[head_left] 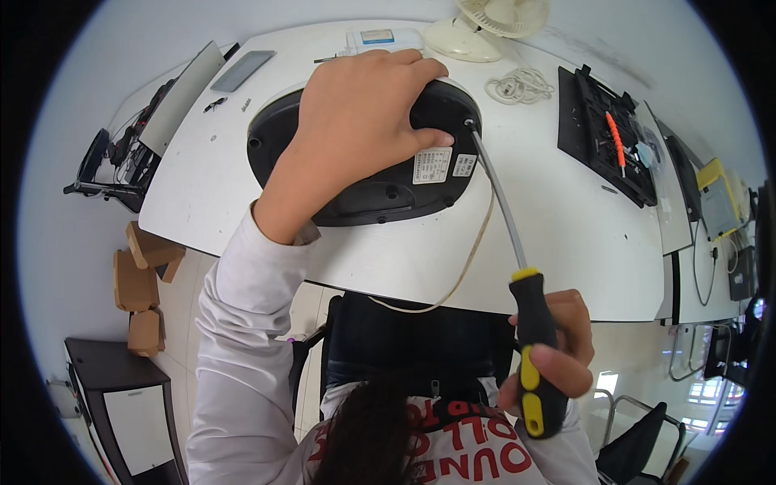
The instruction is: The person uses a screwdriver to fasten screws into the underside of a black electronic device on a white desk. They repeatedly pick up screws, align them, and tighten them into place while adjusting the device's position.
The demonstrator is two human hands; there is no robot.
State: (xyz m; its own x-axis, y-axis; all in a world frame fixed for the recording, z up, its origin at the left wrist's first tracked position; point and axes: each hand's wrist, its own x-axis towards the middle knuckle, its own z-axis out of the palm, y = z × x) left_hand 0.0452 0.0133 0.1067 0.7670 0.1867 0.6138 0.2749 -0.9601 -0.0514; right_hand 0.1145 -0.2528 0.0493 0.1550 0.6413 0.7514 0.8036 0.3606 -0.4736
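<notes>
A black, oval appliance base lies underside up on the white table, with screw holes round its edge and two white labels. My left hand rests across it, thumb by the larger label and fingers curled over the far rim, holding it. Low on the right, my right hand grips the black and yellow handle of a long screwdriver. The screwdriver's tip reaches a hole near the base's right edge; whether it sits in a screw cannot be made out. A pale cord runs from the base over the table's near edge.
A cream fan, a coiled white cable and a white device stand along the back. A grey phone-like slab lies far left. At right, a black tray holds an orange screwdriver. Cardboard boxes sit lower left.
</notes>
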